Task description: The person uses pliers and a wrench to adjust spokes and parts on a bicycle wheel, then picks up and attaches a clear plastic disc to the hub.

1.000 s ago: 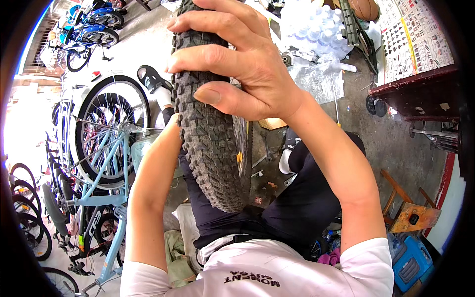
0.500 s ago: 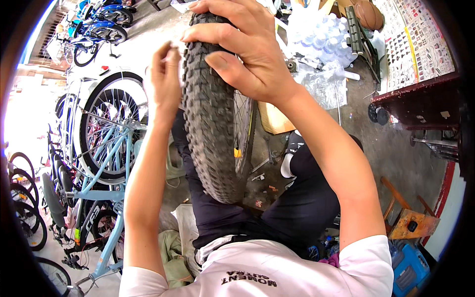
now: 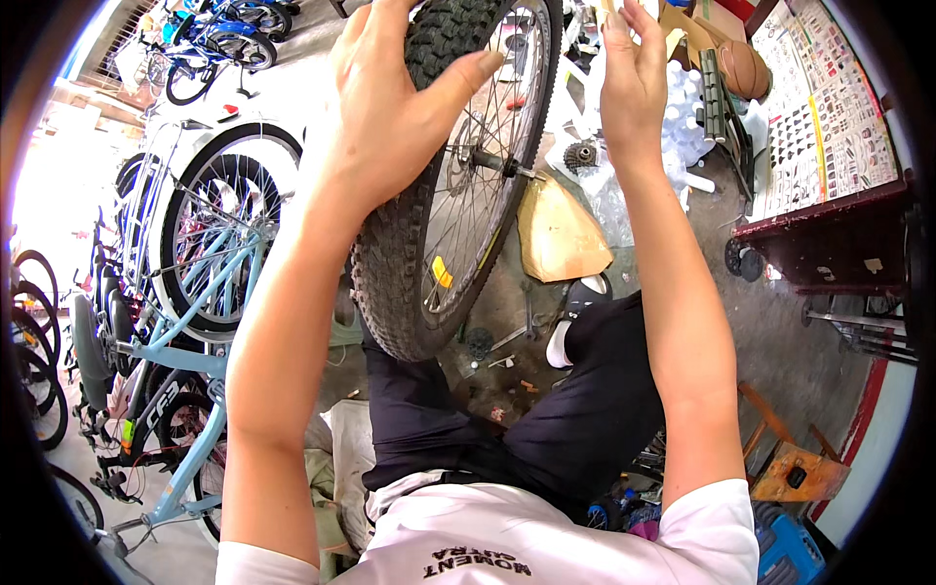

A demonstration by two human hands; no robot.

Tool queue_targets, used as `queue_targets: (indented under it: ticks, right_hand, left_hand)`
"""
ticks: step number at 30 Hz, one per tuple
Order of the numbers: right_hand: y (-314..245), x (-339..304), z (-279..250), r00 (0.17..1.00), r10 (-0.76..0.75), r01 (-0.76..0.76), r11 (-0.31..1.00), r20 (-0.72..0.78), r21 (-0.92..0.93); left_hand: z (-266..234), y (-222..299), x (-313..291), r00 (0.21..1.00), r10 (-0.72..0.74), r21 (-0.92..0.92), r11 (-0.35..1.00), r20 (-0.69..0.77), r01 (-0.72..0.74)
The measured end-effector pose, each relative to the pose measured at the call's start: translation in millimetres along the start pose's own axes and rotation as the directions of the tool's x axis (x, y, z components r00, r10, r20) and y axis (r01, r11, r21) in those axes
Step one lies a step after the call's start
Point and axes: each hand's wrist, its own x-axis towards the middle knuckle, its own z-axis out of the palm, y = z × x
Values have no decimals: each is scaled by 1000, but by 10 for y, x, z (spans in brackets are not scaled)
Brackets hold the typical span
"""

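A bicycle wheel (image 3: 526, 136) with a black knobby tyre stands between my arms, its lower end by my thighs. My left hand (image 3: 375, 127) is wrapped over the tyre's left side, the thumb reaching across the tread toward the rim. The wheel is turned so that its spokes, hub (image 3: 492, 162) and a yellow reflector (image 3: 442, 271) show. Its top is cut off by the picture's edge. Right of the wheel, my right hand (image 3: 636, 93) is raised apart from it, fingers stretched out and nothing seen in it.
A sprocket cassette (image 3: 582, 156) lies on the floor beside a piece of cardboard (image 3: 558, 234). Wrenches (image 3: 522, 331) and small scraps lie past the wheel. Parked bicycles (image 3: 195, 341) crowd the left. A dark red table (image 3: 829, 229) and a wooden stool (image 3: 804, 473) stand right.
The wheel has turned from edge-on to show its spoked side. My left hand has come onto the tyre, and my right hand has left it and moved off to the right.
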Motion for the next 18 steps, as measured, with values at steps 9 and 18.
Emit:
queue_targets:
  ticks: [9, 18]
  right_hand:
    - [298, 126, -190, 961, -274, 241, 894, -36, -378]
    - [205, 83, -113, 979, -199, 204, 924, 49, -324]
  left_hand:
    - [7, 79, 141, 999, -54, -62, 997, -4, 54]
    - [58, 67, 182, 999, -42, -178, 983, 1, 42]
